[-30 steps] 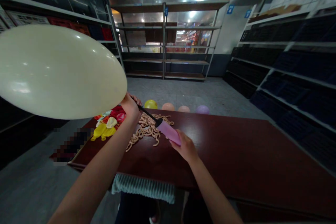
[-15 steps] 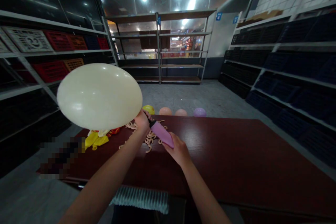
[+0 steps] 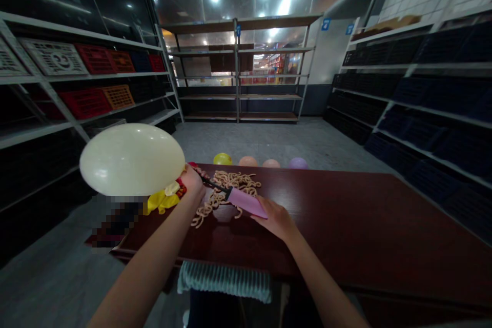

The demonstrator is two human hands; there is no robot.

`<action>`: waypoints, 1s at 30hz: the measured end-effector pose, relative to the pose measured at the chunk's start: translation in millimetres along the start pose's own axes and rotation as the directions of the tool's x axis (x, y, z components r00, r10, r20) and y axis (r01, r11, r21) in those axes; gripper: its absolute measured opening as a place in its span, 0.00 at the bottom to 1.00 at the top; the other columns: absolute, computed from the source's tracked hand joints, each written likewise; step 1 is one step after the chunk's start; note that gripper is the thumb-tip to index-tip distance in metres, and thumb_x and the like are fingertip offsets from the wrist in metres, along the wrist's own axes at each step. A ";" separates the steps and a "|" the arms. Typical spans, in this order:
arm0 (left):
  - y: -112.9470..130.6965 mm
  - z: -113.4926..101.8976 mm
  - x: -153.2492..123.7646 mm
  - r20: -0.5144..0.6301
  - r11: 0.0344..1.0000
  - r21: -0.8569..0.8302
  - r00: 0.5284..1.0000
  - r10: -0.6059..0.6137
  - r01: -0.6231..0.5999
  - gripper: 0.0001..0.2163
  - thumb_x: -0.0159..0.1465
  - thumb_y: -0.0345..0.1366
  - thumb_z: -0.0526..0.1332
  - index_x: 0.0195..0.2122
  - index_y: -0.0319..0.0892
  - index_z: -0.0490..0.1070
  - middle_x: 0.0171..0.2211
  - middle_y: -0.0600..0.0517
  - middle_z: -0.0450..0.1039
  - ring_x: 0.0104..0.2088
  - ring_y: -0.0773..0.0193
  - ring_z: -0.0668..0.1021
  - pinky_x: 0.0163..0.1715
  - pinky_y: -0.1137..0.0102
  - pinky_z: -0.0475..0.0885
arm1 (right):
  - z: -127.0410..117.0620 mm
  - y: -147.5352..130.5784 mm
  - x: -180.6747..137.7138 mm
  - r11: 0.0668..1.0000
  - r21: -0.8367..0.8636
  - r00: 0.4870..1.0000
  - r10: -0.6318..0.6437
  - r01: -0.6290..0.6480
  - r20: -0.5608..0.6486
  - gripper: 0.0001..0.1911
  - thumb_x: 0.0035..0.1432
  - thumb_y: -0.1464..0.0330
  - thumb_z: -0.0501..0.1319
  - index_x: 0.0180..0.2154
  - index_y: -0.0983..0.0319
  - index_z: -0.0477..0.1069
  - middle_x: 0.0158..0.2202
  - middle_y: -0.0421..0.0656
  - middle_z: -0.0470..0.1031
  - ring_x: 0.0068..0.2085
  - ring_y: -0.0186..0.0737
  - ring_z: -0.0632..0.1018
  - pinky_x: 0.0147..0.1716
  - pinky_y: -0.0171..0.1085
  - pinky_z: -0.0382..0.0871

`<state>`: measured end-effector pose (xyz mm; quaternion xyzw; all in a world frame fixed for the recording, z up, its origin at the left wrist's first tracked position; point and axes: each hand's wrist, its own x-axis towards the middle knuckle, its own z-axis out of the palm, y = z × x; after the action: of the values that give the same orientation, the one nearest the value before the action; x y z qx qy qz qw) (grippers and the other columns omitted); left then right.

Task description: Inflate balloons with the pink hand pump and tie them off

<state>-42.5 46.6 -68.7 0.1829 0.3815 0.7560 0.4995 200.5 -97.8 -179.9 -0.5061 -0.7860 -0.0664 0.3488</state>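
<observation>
The person holds a pale balloon (image 3: 132,160) and a pink pump (image 3: 248,202) above the dark red-brown table (image 3: 330,215). The balloon is blown up to a long round shape, and it lies in the air at the left side, over the left part of the table. Its narrow end comes to the left hand (image 3: 192,183), which is closed around this place; the fingers are mostly hidden, so how exactly they grip cannot be told.

From the left hand a thin black rod (image 3: 218,186) goes to the pink body of the pump, which slopes down toward the right. The right hand (image 3: 277,219) is closed around the near end of this body.

Below the pump, many thin, curled tan pieces (image 3: 234,180) lie in a loose heap on the table. Near the left forearm there are limp yellow balloons (image 3: 159,201), partly under the pale balloon in the view. Beyond the far edge of the table, the tops of a yellow balloon (image 3: 222,159), two peach balloons (image 3: 248,161) and a purple balloon (image 3: 299,163) are visible. A ribbed grey-green cloth (image 3: 225,282) is at the near edge, and a metal rack (image 3: 237,72) stands farther behind.
</observation>
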 end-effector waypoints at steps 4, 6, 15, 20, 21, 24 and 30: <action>28.3 -17.6 16.5 -0.044 0.998 0.015 0.997 0.061 -0.060 0.14 0.70 0.35 0.50 0.26 0.45 0.54 0.15 0.60 0.55 0.12 0.71 0.60 0.14 0.74 0.57 | -0.7 -0.1 0.0 0.999 -0.006 0.999 -0.048 0.048 0.004 0.29 0.59 0.65 0.68 0.60 0.61 0.67 0.50 0.51 0.80 0.48 0.51 0.83 0.47 0.47 0.80; 39.4 -22.2 21.6 -0.060 0.996 0.007 0.995 0.084 -0.084 0.13 0.70 0.36 0.50 0.26 0.45 0.54 0.14 0.60 0.55 0.12 0.70 0.60 0.15 0.74 0.56 | -1.4 -1.4 0.6 0.999 -0.015 0.999 -0.046 0.046 0.015 0.29 0.58 0.66 0.68 0.60 0.62 0.66 0.50 0.52 0.80 0.48 0.52 0.83 0.47 0.47 0.80; 50.4 19.8 4.6 0.001 0.969 -0.094 0.974 0.228 -0.227 0.17 0.72 0.42 0.51 0.26 0.44 0.55 0.14 0.60 0.53 0.11 0.71 0.58 0.14 0.75 0.54 | -6.5 0.7 -0.7 0.997 0.033 0.996 0.070 -0.069 -0.046 0.25 0.61 0.63 0.66 0.58 0.58 0.65 0.47 0.48 0.80 0.46 0.48 0.83 0.46 0.45 0.80; 41.4 53.8 6.1 0.182 0.977 -0.173 0.971 0.154 -0.123 0.18 0.70 0.41 0.52 0.23 0.44 0.53 0.14 0.58 0.54 0.11 0.69 0.59 0.14 0.74 0.54 | -3.5 7.3 -1.8 0.994 0.045 0.984 0.105 -0.099 -0.146 0.22 0.64 0.63 0.62 0.57 0.60 0.65 0.47 0.49 0.81 0.45 0.47 0.84 0.44 0.42 0.80; 38.0 60.2 2.5 0.214 0.979 -0.170 0.966 0.147 -0.111 0.18 0.71 0.41 0.52 0.23 0.44 0.53 0.14 0.58 0.54 0.11 0.69 0.59 0.14 0.74 0.54 | -2.4 8.1 -1.6 0.994 0.048 0.981 0.103 -0.096 -0.164 0.22 0.64 0.62 0.62 0.57 0.60 0.65 0.47 0.50 0.81 0.45 0.47 0.84 0.44 0.42 0.80; 20.0 79.0 -22.5 0.240 0.977 -0.142 0.952 0.190 -0.159 0.18 0.71 0.39 0.52 0.22 0.44 0.55 0.13 0.58 0.53 0.10 0.69 0.58 0.12 0.74 0.53 | 0.2 9.6 -1.1 0.992 0.066 0.973 0.117 -0.105 -0.198 0.21 0.65 0.62 0.61 0.57 0.62 0.66 0.48 0.51 0.81 0.45 0.47 0.84 0.45 0.42 0.80; -37.3 99.2 -83.7 0.322 0.995 0.023 0.943 0.089 -0.102 0.23 0.68 0.51 0.58 0.21 0.44 0.55 0.12 0.60 0.54 0.09 0.71 0.59 0.09 0.75 0.53 | -0.7 10.8 -2.6 0.975 0.109 0.953 0.214 -0.195 -0.216 0.21 0.65 0.61 0.60 0.56 0.62 0.67 0.47 0.51 0.82 0.44 0.48 0.85 0.44 0.42 0.80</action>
<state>82.1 18.6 -24.5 0.3312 0.3009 0.7319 0.5140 210.5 -95.0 -183.6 -0.5583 -0.6866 -0.0533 0.4626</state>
